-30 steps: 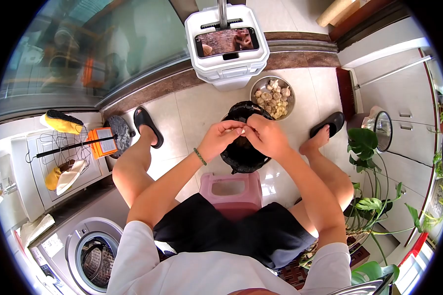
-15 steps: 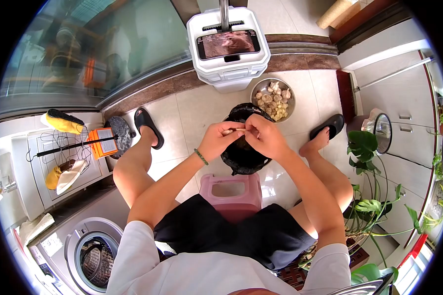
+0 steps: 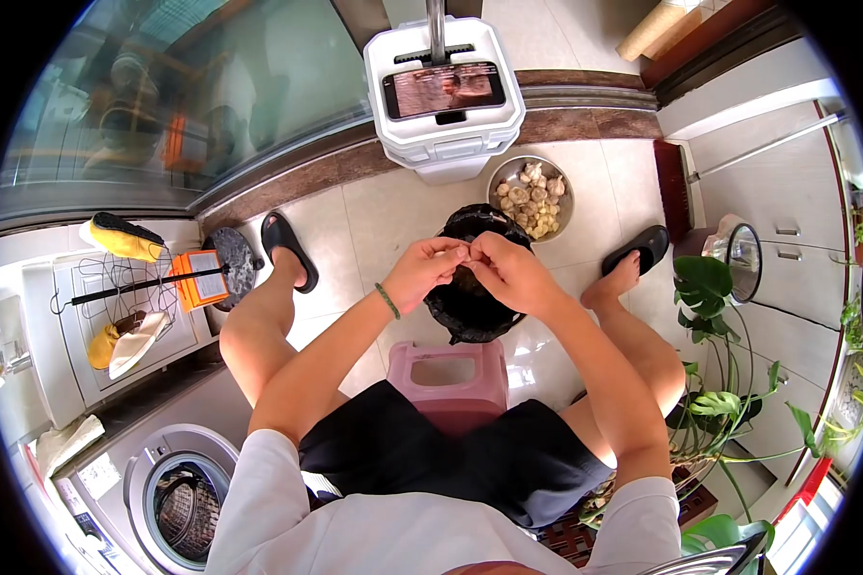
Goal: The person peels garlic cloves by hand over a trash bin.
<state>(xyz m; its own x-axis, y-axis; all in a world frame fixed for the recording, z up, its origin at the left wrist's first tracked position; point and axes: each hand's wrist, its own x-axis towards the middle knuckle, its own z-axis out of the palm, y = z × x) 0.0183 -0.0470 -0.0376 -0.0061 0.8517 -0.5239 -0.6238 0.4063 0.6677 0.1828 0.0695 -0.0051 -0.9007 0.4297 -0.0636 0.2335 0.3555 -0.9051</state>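
Above the black-lined bin [image 3: 475,321], my left hand [image 3: 428,272] and my right hand [image 3: 510,272] meet fingertip to fingertip. Both are closed in a pinch around a small pale garlic clove [image 3: 465,255], mostly covered by the fingers. A green beaded bracelet [image 3: 387,300] circles my left wrist. Just beyond the bin, a metal bowl [image 3: 494,180] on the floor holds several whole garlic bulbs [image 3: 537,184] and peeled yellowish cloves [image 3: 544,226]. What lies inside the bin is dark and hard to make out.
A pink stool [image 3: 494,372] stands between my legs. Behind the bin, a phone [image 3: 445,90] lies on a white bucket [image 3: 384,134]. A wire rack [image 3: 129,287] with shoes and a washing machine [image 3: 177,498] are left; leafy plants [image 3: 708,287] and cabinets [image 3: 777,182] are right.
My fingertips have drawn closer together, and the pale piece that showed along my left fingers is now mostly covered. The bin has shifted slightly left and down.
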